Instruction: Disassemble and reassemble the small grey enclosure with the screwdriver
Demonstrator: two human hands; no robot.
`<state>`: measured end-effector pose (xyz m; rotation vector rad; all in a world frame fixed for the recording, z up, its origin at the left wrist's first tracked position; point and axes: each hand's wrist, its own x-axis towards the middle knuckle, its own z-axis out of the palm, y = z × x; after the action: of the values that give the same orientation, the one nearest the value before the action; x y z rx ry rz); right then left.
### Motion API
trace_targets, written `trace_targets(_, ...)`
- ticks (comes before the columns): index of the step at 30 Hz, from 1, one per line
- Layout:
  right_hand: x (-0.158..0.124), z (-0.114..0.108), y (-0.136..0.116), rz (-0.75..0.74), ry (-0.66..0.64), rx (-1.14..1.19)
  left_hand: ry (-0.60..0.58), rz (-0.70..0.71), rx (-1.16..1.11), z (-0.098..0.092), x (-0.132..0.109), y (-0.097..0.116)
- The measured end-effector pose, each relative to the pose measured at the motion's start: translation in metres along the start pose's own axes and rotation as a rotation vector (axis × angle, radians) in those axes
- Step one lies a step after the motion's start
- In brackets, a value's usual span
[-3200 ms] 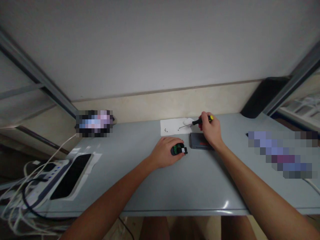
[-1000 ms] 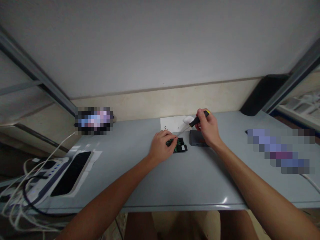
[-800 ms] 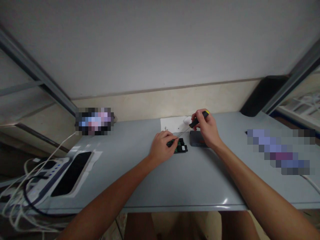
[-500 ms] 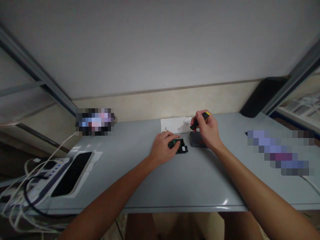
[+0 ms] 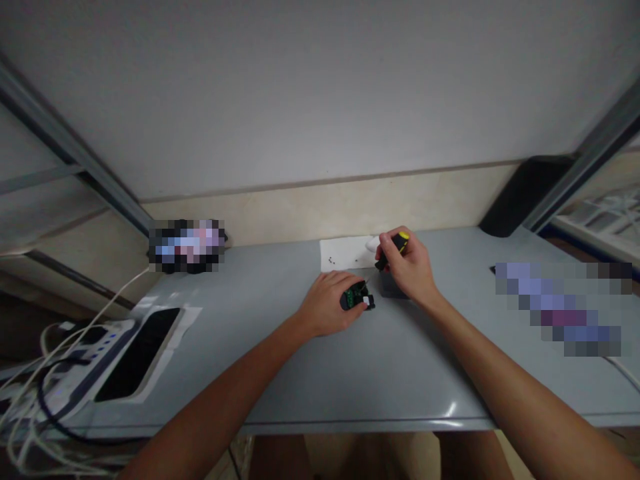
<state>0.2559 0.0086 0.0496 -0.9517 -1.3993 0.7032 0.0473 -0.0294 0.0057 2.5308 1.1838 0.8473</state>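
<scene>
With left hand [image 5: 330, 307] fingers clamped round the opened black gadget [image 5: 353, 295] and right hand [image 5: 413, 273] fingers gripping the tilted screwdriver [image 5: 392, 249], a more upright hold should help.

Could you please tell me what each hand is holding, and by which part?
The right hand grips a screwdriver by its black-and-yellow handle; the left hand holds a black device with green circuitry by its far and near edges, between fingers and thumb.
</scene>
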Motion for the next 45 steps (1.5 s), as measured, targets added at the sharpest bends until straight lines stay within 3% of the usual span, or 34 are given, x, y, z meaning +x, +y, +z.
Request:
trace_targets(20, -0.006, 0.003, 0.005, -0.008, -0.133, -0.054, 0.033, 0.032, 0.006, 0.004, -0.001, -0.004)
trace_targets(33, -0.010, 0.000, -0.017, -0.127, -0.328, -0.162, 0.033, 0.035, 0.024, 0.007, -0.001, -0.006)
trace_targets(37, -0.012, 0.001, -0.018, -0.138, -0.336, -0.169, 0.039, 0.045, 0.015, 0.007, -0.001, -0.006)
trace_targets(45, -0.011, 0.012, -0.020, -0.067, -0.249, 0.121, 0.045, 0.044, 0.015, 0.008, -0.001, -0.006)
